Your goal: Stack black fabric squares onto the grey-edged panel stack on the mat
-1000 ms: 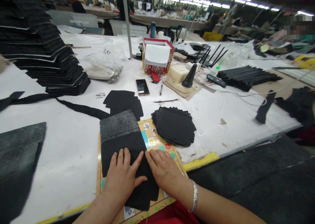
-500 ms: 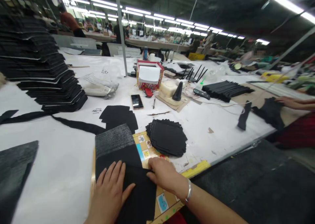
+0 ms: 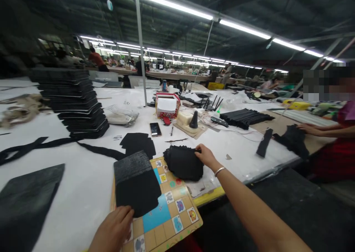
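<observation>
Head view: right hand [image 3: 206, 156] clasping the edge of the black fabric stack [image 3: 183, 164], left hand [image 3: 112, 230] open and empty beside the grey-topped black fabric piece [image 3: 135, 187] on the printed board [image 3: 156, 217], tall pile of black panels [image 3: 74, 104] far left on the bench [image 3: 83, 185].

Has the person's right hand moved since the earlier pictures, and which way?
Yes. The right hand has moved forward, nearer the phone, and now touches the black fabric stack.
</observation>
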A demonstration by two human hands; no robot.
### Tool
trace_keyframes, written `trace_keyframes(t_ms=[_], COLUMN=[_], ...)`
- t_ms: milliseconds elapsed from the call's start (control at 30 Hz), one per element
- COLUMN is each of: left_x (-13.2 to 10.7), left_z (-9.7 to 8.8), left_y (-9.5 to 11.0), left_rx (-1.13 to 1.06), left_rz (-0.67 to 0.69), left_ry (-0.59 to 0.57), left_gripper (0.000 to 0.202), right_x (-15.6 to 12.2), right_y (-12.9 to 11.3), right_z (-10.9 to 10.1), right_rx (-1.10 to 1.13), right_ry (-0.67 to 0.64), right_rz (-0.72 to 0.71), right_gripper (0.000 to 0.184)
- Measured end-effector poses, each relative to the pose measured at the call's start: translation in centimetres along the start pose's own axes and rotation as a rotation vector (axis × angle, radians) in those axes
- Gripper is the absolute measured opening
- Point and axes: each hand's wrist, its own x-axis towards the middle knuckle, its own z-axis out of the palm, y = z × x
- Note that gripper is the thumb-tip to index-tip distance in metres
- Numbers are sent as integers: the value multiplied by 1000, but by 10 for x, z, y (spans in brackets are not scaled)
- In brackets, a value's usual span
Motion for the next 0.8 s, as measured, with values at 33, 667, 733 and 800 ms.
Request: trace_keyframes(t_ms=[33,667,733,800], left_x=[7,-6,1,10], left_z=[-7,-25,-19,-15], left_y=[4,25,23,20], left_rx=[-17,-1,-12,-19], left_rz=[-51,-468,-448,-454], left_ry=[-93,127,80,28], left_gripper=[32,24,21,25], right_x=[2,-113,-101,-85], right_y=[0,-152,-150,-147], right_z=[-2,128,128,122], right_rx=[-21,491,614,753], right_ry=[25,-378,-337,-231], right_rz=[-8,-362,-254,-141], right_gripper=[24,30,34,36])
